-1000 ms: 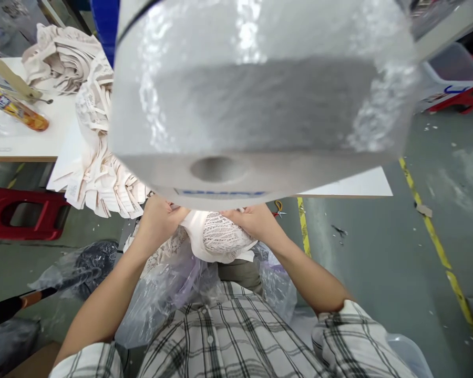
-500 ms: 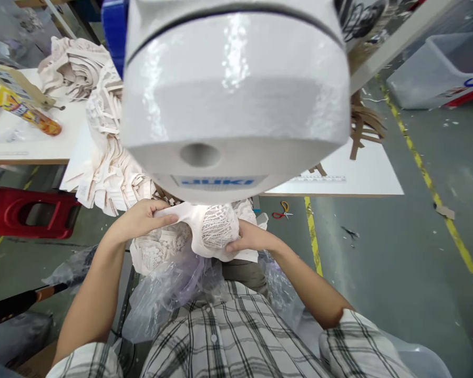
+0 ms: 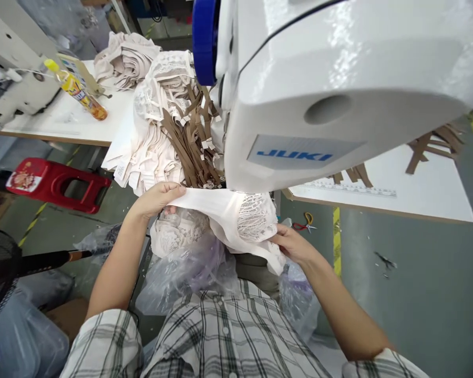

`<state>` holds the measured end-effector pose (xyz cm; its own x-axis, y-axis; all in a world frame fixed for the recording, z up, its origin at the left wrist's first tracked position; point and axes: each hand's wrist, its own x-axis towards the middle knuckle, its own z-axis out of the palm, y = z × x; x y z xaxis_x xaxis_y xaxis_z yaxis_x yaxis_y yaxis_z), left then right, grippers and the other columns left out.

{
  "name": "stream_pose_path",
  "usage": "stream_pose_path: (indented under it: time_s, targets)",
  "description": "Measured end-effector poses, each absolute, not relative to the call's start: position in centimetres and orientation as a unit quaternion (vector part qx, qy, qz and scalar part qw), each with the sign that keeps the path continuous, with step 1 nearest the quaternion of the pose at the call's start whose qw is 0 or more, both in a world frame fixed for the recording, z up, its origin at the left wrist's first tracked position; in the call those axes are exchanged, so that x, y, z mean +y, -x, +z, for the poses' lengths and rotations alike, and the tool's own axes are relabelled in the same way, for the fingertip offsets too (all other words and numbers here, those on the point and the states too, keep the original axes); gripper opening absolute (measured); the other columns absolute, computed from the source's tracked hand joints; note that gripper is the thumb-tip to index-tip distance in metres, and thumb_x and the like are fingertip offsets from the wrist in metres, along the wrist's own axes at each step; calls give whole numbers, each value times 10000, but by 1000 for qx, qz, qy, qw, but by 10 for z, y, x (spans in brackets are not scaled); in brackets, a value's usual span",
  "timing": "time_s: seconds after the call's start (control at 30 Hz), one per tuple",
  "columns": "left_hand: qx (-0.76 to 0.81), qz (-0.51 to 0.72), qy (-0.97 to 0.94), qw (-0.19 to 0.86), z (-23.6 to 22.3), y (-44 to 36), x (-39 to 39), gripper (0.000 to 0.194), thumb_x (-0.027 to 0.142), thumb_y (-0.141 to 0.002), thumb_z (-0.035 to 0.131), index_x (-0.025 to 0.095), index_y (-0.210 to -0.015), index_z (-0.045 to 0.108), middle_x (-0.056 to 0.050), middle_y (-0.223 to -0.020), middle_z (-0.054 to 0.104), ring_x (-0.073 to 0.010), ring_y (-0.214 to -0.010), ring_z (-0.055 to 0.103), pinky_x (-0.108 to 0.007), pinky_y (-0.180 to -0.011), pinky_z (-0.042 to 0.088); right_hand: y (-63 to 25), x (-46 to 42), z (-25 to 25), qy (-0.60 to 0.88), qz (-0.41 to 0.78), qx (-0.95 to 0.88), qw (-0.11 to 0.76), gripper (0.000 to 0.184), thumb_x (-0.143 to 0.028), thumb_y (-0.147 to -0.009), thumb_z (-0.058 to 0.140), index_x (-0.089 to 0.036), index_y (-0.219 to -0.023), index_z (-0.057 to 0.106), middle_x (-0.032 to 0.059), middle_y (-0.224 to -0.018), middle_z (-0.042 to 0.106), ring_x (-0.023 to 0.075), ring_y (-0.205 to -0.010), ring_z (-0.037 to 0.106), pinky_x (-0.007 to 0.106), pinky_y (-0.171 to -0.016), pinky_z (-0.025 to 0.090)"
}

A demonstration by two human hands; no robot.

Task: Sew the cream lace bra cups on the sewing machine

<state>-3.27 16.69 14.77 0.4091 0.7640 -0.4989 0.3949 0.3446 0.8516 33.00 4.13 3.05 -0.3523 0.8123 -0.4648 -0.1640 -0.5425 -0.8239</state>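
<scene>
My left hand (image 3: 155, 198) pinches the left edge of a pale pink lace garment piece (image 3: 236, 212), fingers closed on the cloth. At the garment's lower right corner my right hand (image 3: 294, 244) grips the fabric. The cloth is stretched between both hands under the head of a white JUKI sewing machine (image 3: 339, 89), which hides the needle area. More lace pieces (image 3: 177, 233) lie in a clear plastic bag (image 3: 185, 273) on my lap.
A heap of pale and brown straps and lace (image 3: 169, 121) sits on the white table (image 3: 429, 189) left of the machine. A yellow bottle (image 3: 76, 90), a red stool (image 3: 59, 184), scissors (image 3: 304, 223) on the floor and a black fan (image 3: 0, 268) are nearby.
My head has swung left and back, so the machine now sits to the right. Both hands have spread apart, stretching the garment wider; the right hand has moved lower right.
</scene>
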Motion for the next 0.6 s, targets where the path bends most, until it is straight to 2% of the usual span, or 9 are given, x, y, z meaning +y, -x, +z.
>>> stream_pose_path:
  time_s: [0.13,0.23,0.3,0.33,0.37,0.4,0.47,0.53,0.6]
  targets:
    - [541,116,-613,564,155,43,164,458,602,-874,603,157,-773,648,0,-542,585,-107,-456,496,-219,-452,406,-342,30,40,503,684,-350,395,379,-566,-650,849,-233,-823,792,55,-810,782,231,-690,709,330,-652,562]
    - [597,184,-715,314,168,31,139,339,486,-923,564,166,-902,672,-67,-884,708,-190,-788,648,-305,-714,519,-350,22,60,520,603,-424,432,341,-565,-726,799,-234,-808,787,44,-763,762,211,-629,671,303,-571,515]
    - [588,286,-749,107,178,7,107,229,373,-928,574,183,-1024,657,-99,-1143,689,-254,-1077,632,-397,-935,498,-347,16,86,473,566,-546,397,271,-475,-836,731,-211,-805,784,45,-729,742,189,-614,650,284,-568,489]
    - [547,323,-769,68,183,-9,89,203,326,-925,585,196,-1070,641,-102,-1190,676,-270,-1174,602,-432,-1015,467,-342,14,101,425,556,-618,357,235,-404,-886,688,-201,-819,784,45,-727,735,178,-626,649,274,-587,484]
    - [476,336,-808,86,185,-25,71,262,296,-913,609,218,-1164,608,-96,-1212,672,-265,-1197,600,-435,-1035,465,-335,11,117,362,552,-686,304,204,-324,-923,642,-196,-853,784,40,-731,731,166,-649,652,266,-625,484]
    - [380,318,-857,141,187,-41,54,436,321,-891,649,224,-1302,536,-119,-1286,643,-279,-1242,581,-441,-1040,473,-327,10,132,296,548,-738,260,191,-256,-938,602,-197,-910,781,38,-775,741,159,-696,666,255,-661,482]
    - [262,226,-906,245,184,-68,31,620,396,-862,691,198,-1401,458,-165,-1285,649,-326,-1226,596,-479,-1034,481,-311,7,158,258,523,-789,194,222,-185,-962,536,-204,-959,757,30,-865,750,149,-775,668,245,-714,466]
    - [261,125,-898,332,176,-83,26,503,424,-860,687,177,-1281,563,-129,-1026,729,-305,-959,686,-433,-825,539,-301,5,174,304,488,-802,162,244,-193,-998,477,-204,-987,720,23,-868,733,144,-761,641,245,-695,435]
    - [315,65,-859,400,170,-86,34,257,405,-905,622,178,-1020,657,-42,-739,681,-209,-665,629,-335,-598,458,-300,3,180,376,466,-787,149,235,-224,-1027,437,-208,-1138,644,6,-823,706,142,-704,601,249,-652,401]
